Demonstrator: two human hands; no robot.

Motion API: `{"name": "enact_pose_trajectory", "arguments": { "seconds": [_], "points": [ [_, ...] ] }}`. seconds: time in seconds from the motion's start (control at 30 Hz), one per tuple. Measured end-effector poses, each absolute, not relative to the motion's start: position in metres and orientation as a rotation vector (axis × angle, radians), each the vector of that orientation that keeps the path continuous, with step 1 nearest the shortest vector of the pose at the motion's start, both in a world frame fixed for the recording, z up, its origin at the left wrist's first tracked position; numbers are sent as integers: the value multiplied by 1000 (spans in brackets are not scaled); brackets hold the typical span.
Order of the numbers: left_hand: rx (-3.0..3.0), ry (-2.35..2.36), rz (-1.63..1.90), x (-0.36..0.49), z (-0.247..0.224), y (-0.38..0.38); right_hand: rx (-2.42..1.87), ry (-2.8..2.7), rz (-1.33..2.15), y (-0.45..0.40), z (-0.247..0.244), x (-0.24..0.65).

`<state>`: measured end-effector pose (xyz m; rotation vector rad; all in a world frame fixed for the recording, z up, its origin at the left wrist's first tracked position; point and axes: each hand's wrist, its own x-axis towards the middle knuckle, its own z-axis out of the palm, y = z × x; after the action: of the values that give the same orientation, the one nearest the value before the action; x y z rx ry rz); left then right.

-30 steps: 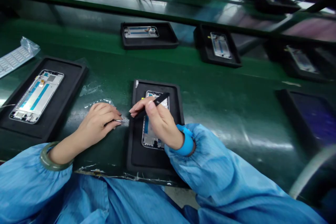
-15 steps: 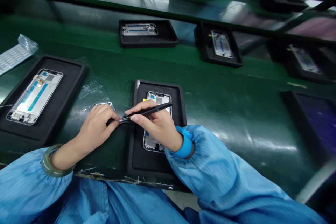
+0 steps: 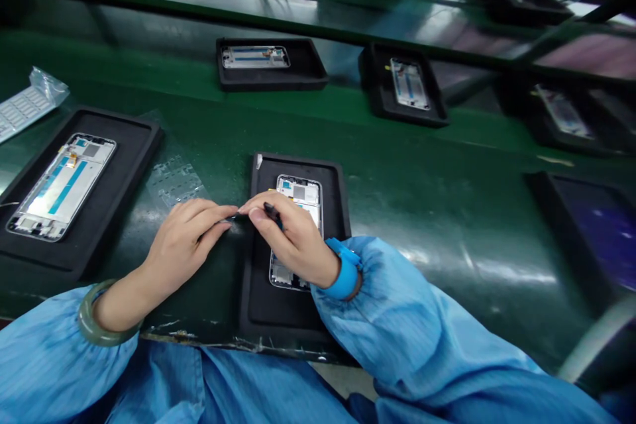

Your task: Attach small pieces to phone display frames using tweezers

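My left hand [image 3: 186,232] is closed in a pinch just left of the middle phone tray. A small dark piece shows at its fingertips, too small to name. My right hand [image 3: 295,235] is closed around black tweezers [image 3: 272,212], of which only a short part shows. Its index fingertip meets the left fingertips. Under the right hand lies an opened phone frame [image 3: 299,192] with silver and blue parts, partly covered by the hand, inside a black tray [image 3: 283,311]. A clear plastic sheet [image 3: 176,179] lies beyond my left hand.
To the left, another black tray [image 3: 116,179] bears a phone frame [image 3: 62,189]. A bagged white sheet of parts [image 3: 27,106] lies at the far left. Further trays with frames stand at the back [image 3: 303,66] and back right [image 3: 377,93]. A dark tray [image 3: 556,212] sits right.
The tweezers have swung in my right hand, so their long handle no longer points right across it. Right index fingertip has come to the left fingertips. The view has shifted slightly.
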<state>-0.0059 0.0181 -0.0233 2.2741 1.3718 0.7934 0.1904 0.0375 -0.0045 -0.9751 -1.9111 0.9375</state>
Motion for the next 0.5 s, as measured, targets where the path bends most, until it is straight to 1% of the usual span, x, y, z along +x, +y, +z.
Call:
{"name": "enact_pose_trajectory", "arguments": {
  "seconds": [0.1,0.33,0.5],
  "points": [
    [2290,1397,823,-5,-23,18,-936,-1867,952,38,-6,189],
    [2419,1342,891,-1,-23,18,-987,-1533,1067,38,-8,195],
    [2467,1373,893,3,-23,19,-931,-1620,963,38,-5,196]
  ]
}}
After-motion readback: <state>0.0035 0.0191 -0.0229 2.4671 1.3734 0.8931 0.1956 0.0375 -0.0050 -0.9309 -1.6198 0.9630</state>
